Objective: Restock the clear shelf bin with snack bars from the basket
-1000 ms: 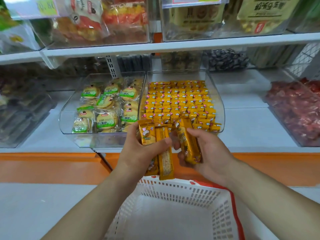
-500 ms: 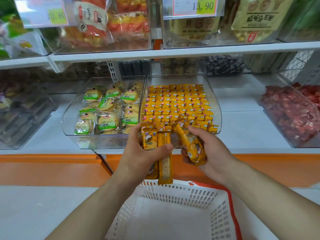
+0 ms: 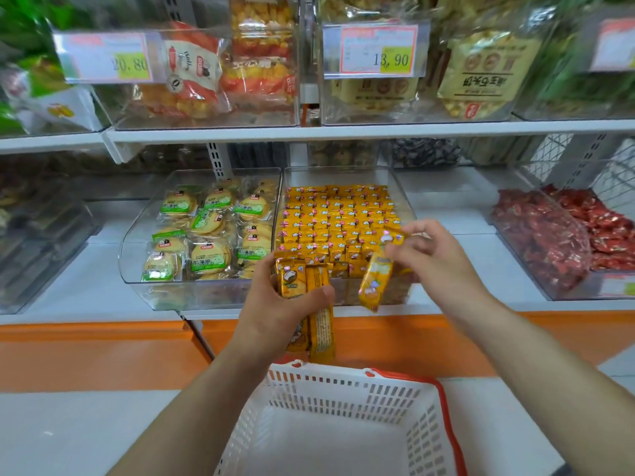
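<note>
The clear shelf bin [image 3: 403,201] on the lower shelf is packed with rows of upright yellow snack bars [image 3: 338,218]. My left hand [image 3: 278,304] grips a small bunch of yellow snack bars [image 3: 318,304] upright in front of the bin's lower edge. My right hand [image 3: 436,255] pinches one yellow bar [image 3: 376,280] by its top end, and the bar hangs down over the bin's front right corner. The white basket [image 3: 347,383] with red handles sits below my arms, and its visible inside holds nothing.
A clear bin of green-labelled round biscuits [image 3: 209,228] stands just left of the snack bar bin. A bin of red wrapped sweets [image 3: 563,235] is at the right. The upper shelf [image 3: 343,132] carries bagged snacks and price tags close above.
My right hand has lifted up and right toward the bin; its bar now hangs by the top end from my fingertips instead of lying in my palm. My left hand has kept its bunch.
</note>
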`<state>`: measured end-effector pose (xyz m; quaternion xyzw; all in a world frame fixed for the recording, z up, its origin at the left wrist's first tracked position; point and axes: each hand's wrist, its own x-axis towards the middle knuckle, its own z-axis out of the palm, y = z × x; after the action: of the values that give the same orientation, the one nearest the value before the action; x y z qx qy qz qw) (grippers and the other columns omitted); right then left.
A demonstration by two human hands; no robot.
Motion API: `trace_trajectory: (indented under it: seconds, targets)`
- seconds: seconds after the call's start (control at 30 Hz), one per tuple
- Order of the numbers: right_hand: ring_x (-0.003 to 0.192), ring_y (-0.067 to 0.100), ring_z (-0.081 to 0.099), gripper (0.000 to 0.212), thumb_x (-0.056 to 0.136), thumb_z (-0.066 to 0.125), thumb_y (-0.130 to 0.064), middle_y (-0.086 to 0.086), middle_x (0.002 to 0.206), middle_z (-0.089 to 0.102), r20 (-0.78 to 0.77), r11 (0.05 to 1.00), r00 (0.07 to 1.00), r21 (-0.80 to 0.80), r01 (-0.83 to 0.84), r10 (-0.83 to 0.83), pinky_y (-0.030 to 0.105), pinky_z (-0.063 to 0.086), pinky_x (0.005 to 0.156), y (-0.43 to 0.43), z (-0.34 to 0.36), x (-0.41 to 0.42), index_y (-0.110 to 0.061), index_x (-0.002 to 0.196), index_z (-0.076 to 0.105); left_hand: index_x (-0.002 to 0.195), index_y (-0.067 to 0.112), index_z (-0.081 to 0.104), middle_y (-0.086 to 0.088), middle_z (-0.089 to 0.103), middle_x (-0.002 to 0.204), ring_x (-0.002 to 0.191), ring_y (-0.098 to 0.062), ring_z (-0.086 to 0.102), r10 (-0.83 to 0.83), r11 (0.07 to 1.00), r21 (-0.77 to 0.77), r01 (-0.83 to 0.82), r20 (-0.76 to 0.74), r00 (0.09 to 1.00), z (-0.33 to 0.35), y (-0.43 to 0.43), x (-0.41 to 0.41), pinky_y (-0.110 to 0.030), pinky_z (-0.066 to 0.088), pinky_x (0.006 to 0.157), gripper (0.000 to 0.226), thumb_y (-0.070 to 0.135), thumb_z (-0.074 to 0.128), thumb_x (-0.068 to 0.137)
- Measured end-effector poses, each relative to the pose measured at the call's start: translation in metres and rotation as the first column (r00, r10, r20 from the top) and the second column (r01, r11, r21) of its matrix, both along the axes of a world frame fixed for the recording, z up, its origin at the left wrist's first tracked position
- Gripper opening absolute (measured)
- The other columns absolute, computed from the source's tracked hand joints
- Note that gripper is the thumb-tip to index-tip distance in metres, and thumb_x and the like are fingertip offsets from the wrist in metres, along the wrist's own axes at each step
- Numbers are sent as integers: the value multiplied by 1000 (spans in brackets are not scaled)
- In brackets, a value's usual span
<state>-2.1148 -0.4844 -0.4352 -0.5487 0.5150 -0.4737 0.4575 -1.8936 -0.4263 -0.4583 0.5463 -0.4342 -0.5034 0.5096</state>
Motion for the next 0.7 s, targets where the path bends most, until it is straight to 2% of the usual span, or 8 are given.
trace_trajectory:
  seconds: [0.1,0.17,0.33,0.37,0.47,0.53,0.63,0.7]
  targets:
    - [71,10,60,31,83,77,-13,-1,94,69,-156,972,982,-224,71,-108,33,49,69,-26,19,-24,-34,92,55,118,44,51,11,76,97,91,-14,77,-8,1000,-16,8,-7,1000,1,-4,1,-30,64,66,79,45,87,48]
    - [71,5,59,32,84,74,-10,-6,95,68,-264,952,954,-300,58,-142,29,50,72,-42,21,-34,-34,95,55,118,45,50,13,76,98,90,-13,77,-12,1000,-20,12,-7,1000,1,-6,1,-30,63,66,78,45,87,48]
    - [74,-1,61,29,86,73,-9,-17,92,63,-515,945,842,-327,-17,-163,20,48,67,-64,-3,-45,-30,99,58,129,40,49,7,76,107,94,-17,77,-15,1000,7,15,21,1000,-3,-9,0,-41,65,75,87,44,88,52]
    - [76,-1,62,29,86,73,-10,-16,93,63,-562,944,812,-328,-43,-158,18,46,66,-67,-7,-46,-30,100,58,131,40,49,7,76,108,94,-16,77,-14,1000,12,14,23,1000,-5,-10,-1,-40,65,73,88,44,89,52]
    - [80,13,64,26,87,73,-18,-12,104,64,-684,937,710,-334,-102,-167,28,45,68,-76,-7,-49,-31,107,62,133,42,47,13,76,103,93,-12,76,-21,999,25,20,38,999,-10,-12,-2,-29,63,64,90,44,90,54]
    - [80,16,64,27,86,74,-21,-14,105,65,-734,936,661,-325,-137,-158,33,45,70,-81,-4,-52,-32,109,64,133,43,47,15,76,101,93,-12,76,-20,999,44,17,58,998,-14,-13,-3,-31,63,66,93,47,90,51]
    - [76,14,63,27,83,78,-23,-24,81,59,-792,937,598,-291,-194,-122,31,45,66,-82,-5,-56,-37,103,65,131,44,47,14,76,100,95,-17,77,-14,998,69,9,73,997,-18,-14,-6,-43,65,76,95,49,90,47]
    - [74,12,60,27,81,81,-26,-28,70,51,-818,937,562,-280,-208,-120,26,40,60,-82,-7,-59,-37,101,66,129,44,48,13,76,100,96,-19,76,-13,997,78,7,81,997,-19,-15,-7,-47,64,79,95,49,91,45]
